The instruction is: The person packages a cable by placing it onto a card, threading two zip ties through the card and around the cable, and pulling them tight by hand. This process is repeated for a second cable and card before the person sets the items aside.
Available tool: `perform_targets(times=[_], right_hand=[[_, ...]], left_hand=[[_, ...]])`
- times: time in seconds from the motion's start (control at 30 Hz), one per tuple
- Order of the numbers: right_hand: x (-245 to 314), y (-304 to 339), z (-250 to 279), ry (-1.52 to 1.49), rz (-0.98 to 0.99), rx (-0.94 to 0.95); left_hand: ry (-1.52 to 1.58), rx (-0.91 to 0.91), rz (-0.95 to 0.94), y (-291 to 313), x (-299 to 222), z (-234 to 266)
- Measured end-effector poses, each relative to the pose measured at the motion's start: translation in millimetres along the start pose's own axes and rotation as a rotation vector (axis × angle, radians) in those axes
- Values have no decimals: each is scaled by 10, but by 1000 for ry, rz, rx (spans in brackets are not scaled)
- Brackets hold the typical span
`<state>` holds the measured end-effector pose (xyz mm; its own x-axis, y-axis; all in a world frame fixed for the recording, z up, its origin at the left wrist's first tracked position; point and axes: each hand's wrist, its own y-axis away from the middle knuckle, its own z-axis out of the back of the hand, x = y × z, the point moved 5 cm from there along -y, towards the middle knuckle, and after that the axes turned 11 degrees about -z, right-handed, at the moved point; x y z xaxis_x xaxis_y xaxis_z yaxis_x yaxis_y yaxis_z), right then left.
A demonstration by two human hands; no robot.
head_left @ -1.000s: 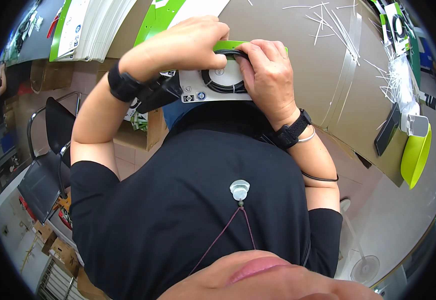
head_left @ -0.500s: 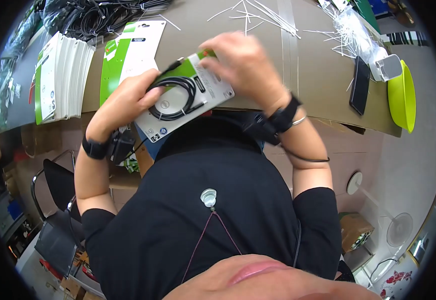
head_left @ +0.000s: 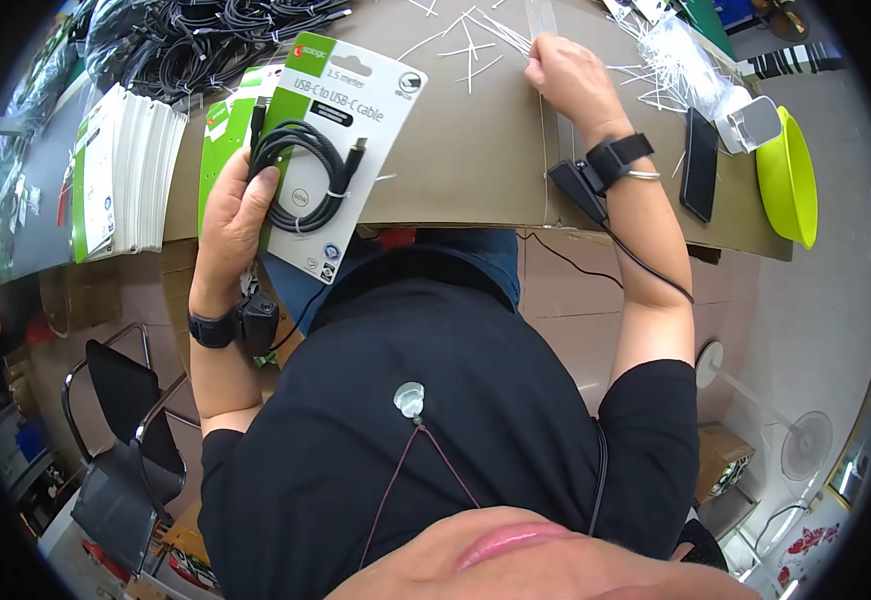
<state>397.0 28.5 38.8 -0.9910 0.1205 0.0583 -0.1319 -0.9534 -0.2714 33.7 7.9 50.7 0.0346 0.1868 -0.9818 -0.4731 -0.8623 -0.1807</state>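
Note:
My left hand (head_left: 234, 225) grips the left edge of a green and white packaging card (head_left: 371, 105), thumb across its front. A coiled black cable (head_left: 331, 160) lies against the card, bound with small white ties; its metal plug points up at the right. The card is tilted and held over the table's near edge. Farther right, my right hand (head_left: 581, 85) is closed, its fingertips pinched at the ends of several loose white cable ties (head_left: 501, 32) on the table. How many ties are between the fingers is hidden.
A stack of cards (head_left: 131, 175) stands at the left, with more cards (head_left: 218, 130) beside it. Black cables (head_left: 216, 45) are heaped behind. At the right lie a bundle of white ties (head_left: 678, 55), a black phone (head_left: 699, 165) and a lime-green bowl (head_left: 788, 180).
My right hand has let go of the card and moved right to the white ties. My left hand has turned the card more upright, with the cable on it.

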Motion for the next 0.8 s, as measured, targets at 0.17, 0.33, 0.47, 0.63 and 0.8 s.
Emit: perform_targets(times=[0.17, 0.33, 0.47, 0.63, 0.8], right_hand=[[-4, -33, 26, -1136, -325, 331], [633, 150, 224, -1641, -237, 521], [1354, 434, 657, -1580, -68, 496], [1956, 804, 1068, -1010, 139, 202], [2039, 759, 1056, -1012, 163, 174]], left_hand=[[256, -147, 34, 56, 50, 29], [587, -145, -54, 106, 98, 63], [1057, 98, -124, 87, 67, 38], [1378, 259, -164, 191, -75, 80], [1437, 366, -225, 175, -218, 102]])
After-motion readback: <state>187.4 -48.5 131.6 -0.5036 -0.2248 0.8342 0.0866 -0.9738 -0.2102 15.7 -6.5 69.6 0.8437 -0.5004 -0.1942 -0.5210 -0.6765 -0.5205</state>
